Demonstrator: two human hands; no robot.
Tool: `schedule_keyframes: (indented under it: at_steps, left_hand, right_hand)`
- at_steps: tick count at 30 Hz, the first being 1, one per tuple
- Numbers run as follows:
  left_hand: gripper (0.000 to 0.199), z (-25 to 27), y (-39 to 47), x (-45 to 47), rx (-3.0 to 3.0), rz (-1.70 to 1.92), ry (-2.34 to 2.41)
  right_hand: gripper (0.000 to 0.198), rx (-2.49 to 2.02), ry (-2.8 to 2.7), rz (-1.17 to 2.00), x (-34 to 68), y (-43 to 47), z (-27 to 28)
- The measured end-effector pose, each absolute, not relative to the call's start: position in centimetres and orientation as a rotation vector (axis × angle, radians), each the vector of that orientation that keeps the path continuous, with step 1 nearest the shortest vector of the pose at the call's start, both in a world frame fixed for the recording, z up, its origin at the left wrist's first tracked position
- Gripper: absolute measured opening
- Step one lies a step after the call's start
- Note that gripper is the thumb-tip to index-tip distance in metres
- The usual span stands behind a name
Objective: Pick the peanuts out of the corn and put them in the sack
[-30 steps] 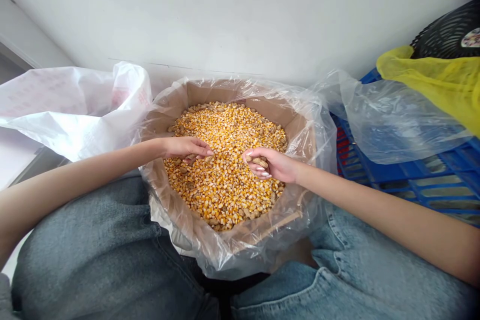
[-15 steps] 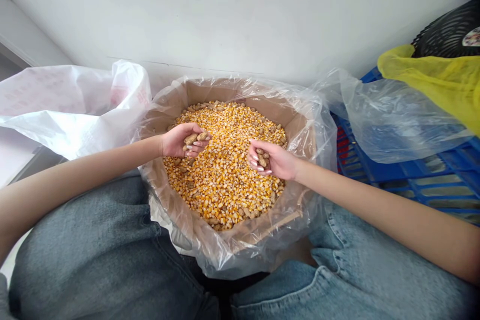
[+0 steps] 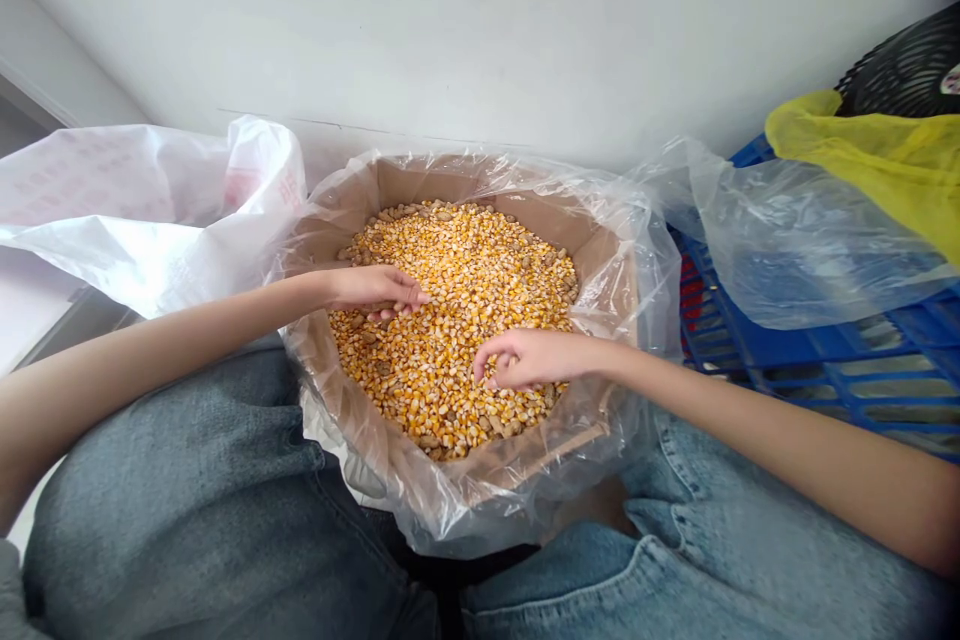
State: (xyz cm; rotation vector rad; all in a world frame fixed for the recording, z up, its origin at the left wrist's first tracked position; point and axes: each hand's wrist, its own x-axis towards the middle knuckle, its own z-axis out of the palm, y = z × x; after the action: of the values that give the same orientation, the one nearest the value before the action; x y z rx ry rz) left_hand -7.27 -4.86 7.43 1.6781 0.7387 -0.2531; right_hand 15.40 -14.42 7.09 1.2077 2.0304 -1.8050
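Note:
A box lined with clear plastic (image 3: 630,270) stands between my knees, filled with yellow corn kernels (image 3: 457,340). Unshelled peanuts (image 3: 431,442) lie scattered among the corn, mostly around the edges. Over the left side of the corn, my left hand (image 3: 382,290) is palm down with curled fingers. Peanuts show partly beneath its fingers. My right hand (image 3: 529,358) is low over the right half, back upward, fingers bent down at the kernels. Its palm is hidden from view, along with the peanuts seen in it a moment ago.
A white plastic sack (image 3: 172,240) lies at the left. To the right stands a blue plastic crate (image 3: 840,340) with a clear plastic sheet (image 3: 810,240), yellow mesh (image 3: 892,155) and a black fan-like grille (image 3: 900,70). A pale wall (image 3: 450,30) rises behind the box.
Both hands have turned from palms showing peanuts to palms down. My left hand has lowered slightly; my right hand has moved nearer to me and a little left, down to the corn.

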Motion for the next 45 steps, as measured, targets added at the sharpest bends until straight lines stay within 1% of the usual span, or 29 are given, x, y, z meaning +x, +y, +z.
schedule_keyframes:
  at_steps: [4,5,7,10,13,18,25,32,34,36,37,39,41,43,45]
  left_hand:
    - [0.022,6.3,-4.7,-7.5,2.294,-0.518,0.625]
    - [0.021,6.2,-4.7,-7.5,2.402,-0.586,0.628]
    - [0.020,6.1,-4.8,-7.6,2.494,-0.713,0.618]
    - [0.020,6.4,-5.1,-7.6,2.434,-0.842,0.529]
    - [0.020,6.5,-5.6,-7.5,2.353,-0.917,0.547]
    - [0.020,6.3,-6.6,-7.0,2.228,-0.864,0.537]
    - [0.021,5.8,-7.0,-6.6,2.313,-0.959,0.427]
    - [0.026,5.9,-6.4,-6.7,2.286,-0.928,0.421]
    - [0.026,6.0,-6.2,-6.7,2.255,-0.882,0.446]
    - [0.025,6.3,-6.1,-6.8,2.157,-0.784,0.450]
    - [0.024,6.4,-6.0,-6.8,2.074,-0.724,0.460]
    - [0.021,6.7,-5.9,-6.9,1.855,-0.576,0.507]
    - [0.020,6.9,-5.7,-6.9,1.612,-0.376,0.584]
    - [0.021,7.0,-5.5,-7.0,1.387,-0.165,0.648]
    - [0.024,7.1,-5.3,-7.0,1.211,0.007,0.682]
  right_hand:
    - [0.031,0.944,2.279,-1.141,14.1,-15.7,7.3]
    - [0.030,0.901,2.294,-1.033,13.8,-16.0,7.4]
    - [0.031,0.834,2.288,-0.916,13.3,-16.4,7.4]
    - [0.033,0.797,2.288,-0.827,13.0,-16.5,7.6]
    - [0.034,0.795,2.285,-0.782,13.0,-16.4,7.8]
    - [0.033,0.764,2.333,-0.740,13.2,-16.5,7.7]
    - [0.026,0.705,2.472,-0.604,13.3,-16.5,7.3]
    - [0.017,0.673,2.541,-0.559,13.2,-16.7,6.9]
    - [0.014,0.744,2.508,-0.679,13.2,-16.6,6.6]
    - [0.016,0.867,2.428,-1.001,13.5,-16.3,6.4]
    - [0.018,0.932,2.349,-1.245,13.7,-16.0,6.4]
    - [0.022,1.043,2.104,-1.831,14.4,-15.4,6.5]
    - [0.020,1.099,1.792,-2.394,15.0,-14.7,6.8]
    - [0.016,1.070,1.537,-2.807,15.6,-14.2,7.3]
    - [0.015,0.979,1.382,-3.056,16.0,-13.8,7.7]
